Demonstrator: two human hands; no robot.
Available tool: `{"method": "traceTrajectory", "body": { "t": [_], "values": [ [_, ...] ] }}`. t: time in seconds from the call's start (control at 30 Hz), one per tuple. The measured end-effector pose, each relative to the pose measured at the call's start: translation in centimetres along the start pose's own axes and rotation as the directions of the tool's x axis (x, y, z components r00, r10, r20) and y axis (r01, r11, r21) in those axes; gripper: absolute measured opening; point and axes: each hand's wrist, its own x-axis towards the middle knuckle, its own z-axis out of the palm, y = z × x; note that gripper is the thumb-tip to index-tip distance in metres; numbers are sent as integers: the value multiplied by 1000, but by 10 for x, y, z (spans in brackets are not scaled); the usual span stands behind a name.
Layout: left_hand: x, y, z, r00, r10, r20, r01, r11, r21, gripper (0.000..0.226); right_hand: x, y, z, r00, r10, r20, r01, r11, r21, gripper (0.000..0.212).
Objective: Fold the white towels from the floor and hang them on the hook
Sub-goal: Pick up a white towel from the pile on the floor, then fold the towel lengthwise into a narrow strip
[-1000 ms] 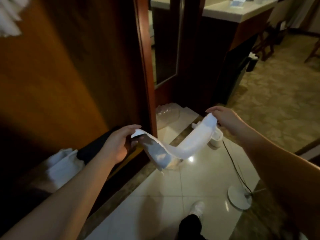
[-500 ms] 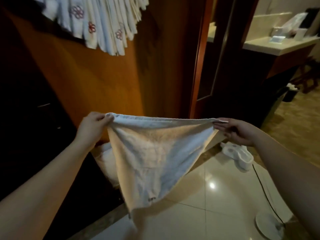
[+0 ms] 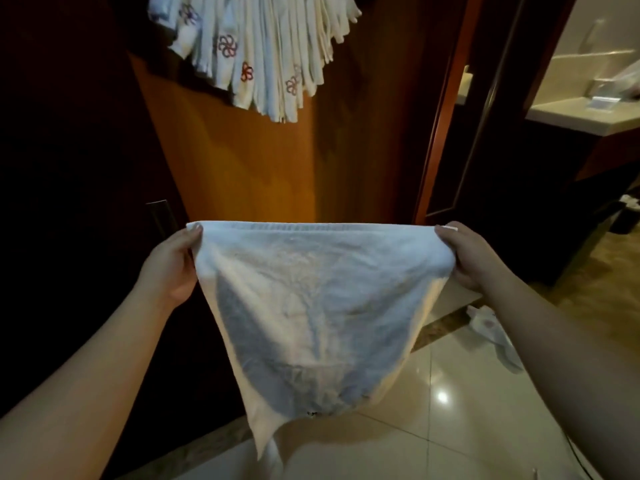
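I hold a white towel [image 3: 318, 306] spread out in front of me by its top edge. My left hand [image 3: 171, 268] pinches the top left corner and my right hand [image 3: 467, 254] pinches the top right corner. The cloth hangs down loose to a point above the floor. Above it, several folded white towels with red flower marks [image 3: 263, 53] hang in a bunch on the wooden wall; the hook itself is hidden behind them.
An orange-brown wooden panel [image 3: 242, 161] stands straight ahead, with a dark cabinet [image 3: 69, 168] on the left. A door frame [image 3: 440, 133] and a pale countertop [image 3: 581, 112] are on the right. White cloth [image 3: 488, 323] lies on the glossy tile floor [image 3: 450, 427].
The towel went from a twisted strip held low to a spread sheet pulled taut between both hands. My view rose from the floor to the wall with the hanging towels.
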Motion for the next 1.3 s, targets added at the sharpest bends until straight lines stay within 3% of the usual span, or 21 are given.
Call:
{"method": "traceTrajectory", "body": {
  "t": [0.07, 0.23, 0.33, 0.47, 0.57, 0.7, 0.8, 0.9, 1.03, 1.3],
  "values": [
    [-2, -11, -7, 993, -108, -50, 108, 994, -8, 22, -5, 13, 5, 995, 95, 20, -96, 994, 56, 12],
    [-20, -42, 0, 914, -313, -259, 282, 947, -152, 15, -28, 48, 21, 915, 394, 85, -401, 870, 289, 27],
    [-43, -57, 21, 857, -363, -366, 251, 914, -319, 13, -53, 57, 41, 875, 482, 39, -461, 806, 371, 33],
    [-85, -66, 64, 846, -347, -405, 193, 907, -373, 16, -92, 70, 80, 843, 497, -206, -388, 827, 406, 60],
    [-109, -72, 96, 898, -278, -341, 159, 928, -338, 22, -130, 64, 125, 918, 363, -159, -333, 924, 189, 56],
    [-132, -73, 118, 960, -156, -232, 133, 985, -111, 18, -154, 44, 172, 945, 288, -153, -274, 956, 109, 37],
    [-142, -69, 125, 989, -62, -136, 62, 998, -5, 19, -166, 32, 187, 978, 194, -74, -190, 980, 61, 19],
    [-152, -64, 133, 997, 40, -64, -35, 996, 79, 21, -172, 26, 190, 997, 63, -34, -62, 998, 22, 19],
    [-161, -61, 133, 994, 104, -43, -100, 991, 92, 20, -171, 22, 187, 999, 48, 13, -49, 995, 83, 24],
    [-163, -54, 131, 994, 69, -81, -66, 997, 41, 21, -173, 16, 184, 997, -44, 65, 44, 999, -2, 23]
  ]
}}
